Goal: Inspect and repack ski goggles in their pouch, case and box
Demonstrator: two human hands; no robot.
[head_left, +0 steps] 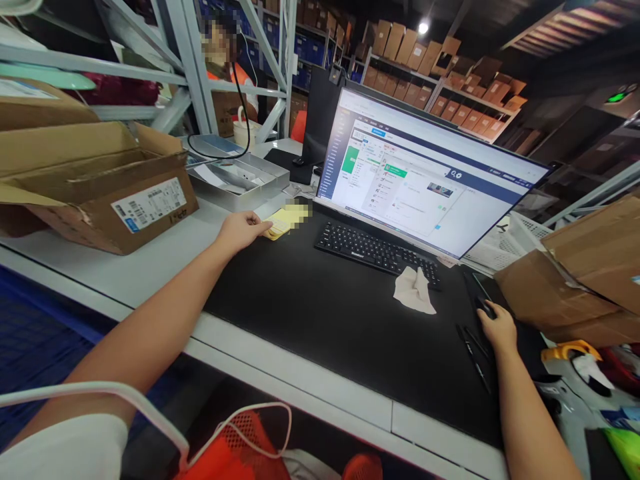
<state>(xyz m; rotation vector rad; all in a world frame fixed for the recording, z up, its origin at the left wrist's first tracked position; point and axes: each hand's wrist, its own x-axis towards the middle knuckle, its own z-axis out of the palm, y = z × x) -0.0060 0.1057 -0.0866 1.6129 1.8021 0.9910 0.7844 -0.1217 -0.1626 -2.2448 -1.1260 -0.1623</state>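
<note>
My left hand (242,231) pinches the near edge of a small stack of yellow paper slips (281,223) at the left of the black desk mat (345,327). Part of the stack is blurred out. At the right side of the mat, my right hand (500,328) is wrapped over a black computer mouse (485,307). Two dark pens (473,357) lie just left of that hand. A black keyboard (373,250) sits below the lit monitor (425,173), and a crumpled white tissue (415,291) covers part of its right end.
An opened cardboard box (100,193) and a shallow grey tray (250,190) with papers stand on the left. Cardboard boxes (575,287) and a white plastic basket (500,247) crowd the right. A person (225,73) is behind the metal frame. A white cable (150,407) crosses low in front.
</note>
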